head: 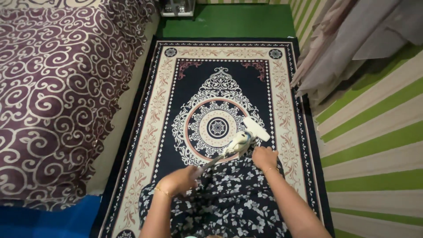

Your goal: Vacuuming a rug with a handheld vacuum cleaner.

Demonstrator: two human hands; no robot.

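Green floor [229, 21] shows beyond a dark patterned rug [220, 88] that lies between a bed [57, 97] on the left and a green-and-cream striped wall [374, 145] on the right.

At the grip, the left hand [179, 180] is closed round the thin grey handle of a small white vacuum [240, 142], low over the lap. That handle runs up and to the right to the rounded white body, and the flat white head [256, 128] rests on the rug beside its round centre medallion. The right hand [264, 158] lies palm down with its fingers loosely curled just below the vacuum body; whether it touches the vacuum or holds anything cannot be told.

Both forearms reach forward from the bottom edge, each with a thin gold bracelet at the wrist. A dark floral skirt [233, 198] covers the lap and hides the near part of the rug.

Maroon bedding with cream swirls covers the bed. Grey curtains [348, 39] hang at the upper right, cut off by the edge. A small white object [177, 8] at the top is too cropped to make out.
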